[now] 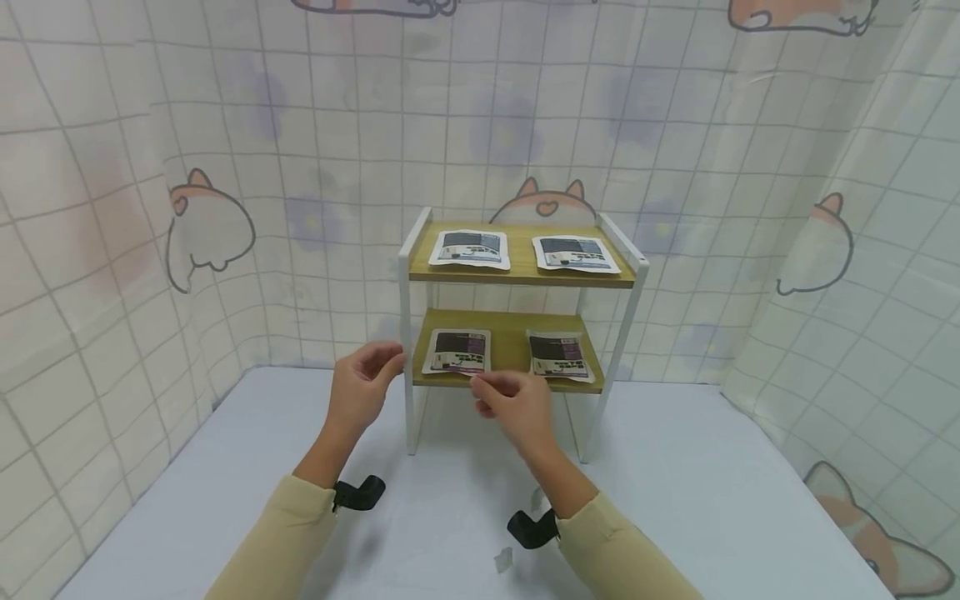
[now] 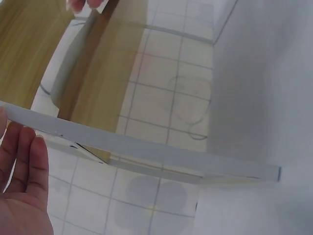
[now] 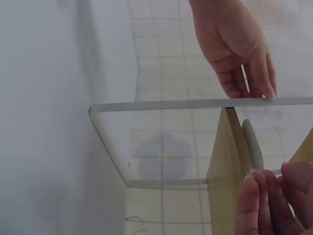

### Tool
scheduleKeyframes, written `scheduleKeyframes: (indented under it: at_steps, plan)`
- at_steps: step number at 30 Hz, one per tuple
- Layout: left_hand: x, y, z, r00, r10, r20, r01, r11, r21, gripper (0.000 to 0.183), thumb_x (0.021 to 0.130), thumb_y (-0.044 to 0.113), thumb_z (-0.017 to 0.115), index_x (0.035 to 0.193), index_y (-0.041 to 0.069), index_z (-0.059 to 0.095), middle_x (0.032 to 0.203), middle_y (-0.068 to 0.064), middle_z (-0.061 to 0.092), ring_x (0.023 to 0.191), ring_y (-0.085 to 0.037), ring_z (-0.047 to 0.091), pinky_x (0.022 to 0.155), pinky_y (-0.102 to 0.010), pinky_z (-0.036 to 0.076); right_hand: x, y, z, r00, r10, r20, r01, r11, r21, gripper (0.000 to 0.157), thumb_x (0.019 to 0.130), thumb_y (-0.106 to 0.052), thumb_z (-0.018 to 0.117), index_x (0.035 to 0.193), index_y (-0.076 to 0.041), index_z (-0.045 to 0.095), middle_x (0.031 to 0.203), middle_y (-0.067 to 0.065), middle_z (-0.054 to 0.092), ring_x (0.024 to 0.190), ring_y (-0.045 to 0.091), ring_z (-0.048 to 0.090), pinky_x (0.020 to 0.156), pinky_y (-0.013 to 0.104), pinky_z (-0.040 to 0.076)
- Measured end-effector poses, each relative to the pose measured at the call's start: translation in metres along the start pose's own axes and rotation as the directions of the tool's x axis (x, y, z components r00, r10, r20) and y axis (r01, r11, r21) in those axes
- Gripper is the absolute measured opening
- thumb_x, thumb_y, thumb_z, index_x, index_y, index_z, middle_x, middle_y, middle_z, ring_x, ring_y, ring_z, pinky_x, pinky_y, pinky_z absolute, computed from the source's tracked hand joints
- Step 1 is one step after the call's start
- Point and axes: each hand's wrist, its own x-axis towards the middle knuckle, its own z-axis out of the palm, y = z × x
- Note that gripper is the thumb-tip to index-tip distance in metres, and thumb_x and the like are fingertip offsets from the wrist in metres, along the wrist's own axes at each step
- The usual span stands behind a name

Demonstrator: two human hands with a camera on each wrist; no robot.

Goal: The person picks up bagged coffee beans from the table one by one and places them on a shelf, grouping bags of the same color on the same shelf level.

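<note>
A small two-tier shelf rack (image 1: 519, 278) with white side frames and wooden boards holds flat printed pouches. On the lower board lie a left pouch (image 1: 459, 350) and a right pouch (image 1: 560, 356). My left hand (image 1: 363, 385) is at the rack's left front post (image 2: 122, 139), fingertips touching its outer side. My right hand (image 1: 519, 405) pinches the near edge of the lower left pouch, whose pale edge (image 3: 252, 142) shows past the board in the right wrist view. Fingertips of that hand (image 2: 84, 5) show at the pouch's end in the left wrist view.
Two more pouches lie on the upper board, an upper left pouch (image 1: 470, 249) and an upper right pouch (image 1: 575, 253). The rack stands on a white tabletop (image 1: 667, 467), close before a checked cloth backdrop (image 1: 345, 142) with dog drawings. Small translucent scraps (image 1: 503, 559) lie in front.
</note>
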Motion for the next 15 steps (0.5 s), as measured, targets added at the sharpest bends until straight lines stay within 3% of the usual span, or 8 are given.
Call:
scheduleKeyframes:
  at_steps: [5,8,13,15]
  plan:
    - [-0.008,-0.003,0.002,0.999,0.045,0.008,-0.046,0.994,0.097,0.027,0.099,0.021,0.069,0.122,0.007,0.069,0.114,-0.011,0.073,0.099,-0.014,0.07,0.088,-0.011,0.053,-0.007,0.002,-0.008,0.999,-0.045,-0.001,0.045,0.998,-0.034,0.021,0.091,-0.024,0.08,0.104,-0.008,0.08,0.096,0.012,0.078,0.079,0.018,0.073,0.072,0.025,0.063]
    - [-0.014,-0.006,0.001,0.996,0.085,0.016,-0.087,0.978,0.188,0.028,0.1,0.021,0.068,0.126,0.008,0.068,0.114,-0.009,0.074,0.1,-0.02,0.07,0.085,-0.015,0.053,-0.012,0.003,-0.014,0.998,-0.055,0.008,0.055,0.994,-0.09,0.019,0.092,-0.026,0.079,0.106,-0.013,0.08,0.098,0.006,0.078,0.083,0.015,0.071,0.074,0.022,0.06]
    - [-0.025,-0.009,-0.004,0.989,0.148,0.022,-0.147,0.937,0.318,0.03,0.1,0.017,0.067,0.129,0.007,0.066,0.114,-0.01,0.074,0.101,-0.026,0.071,0.08,-0.037,0.059,-0.021,0.004,-0.026,0.997,-0.062,0.037,0.067,0.985,-0.161,0.019,0.093,-0.029,0.077,0.108,-0.017,0.079,0.101,0.0,0.078,0.089,0.014,0.071,0.077,0.021,0.059]
    - [-0.029,-0.009,-0.007,0.986,0.164,0.033,-0.164,0.906,0.391,0.032,0.1,0.017,0.067,0.131,0.007,0.065,0.118,-0.011,0.074,0.104,-0.028,0.071,0.083,-0.044,0.06,-0.025,0.006,-0.032,0.997,-0.062,0.048,0.069,0.981,-0.179,0.021,0.093,-0.03,0.077,0.109,-0.017,0.079,0.103,0.0,0.078,0.09,0.014,0.071,0.079,0.02,0.059]
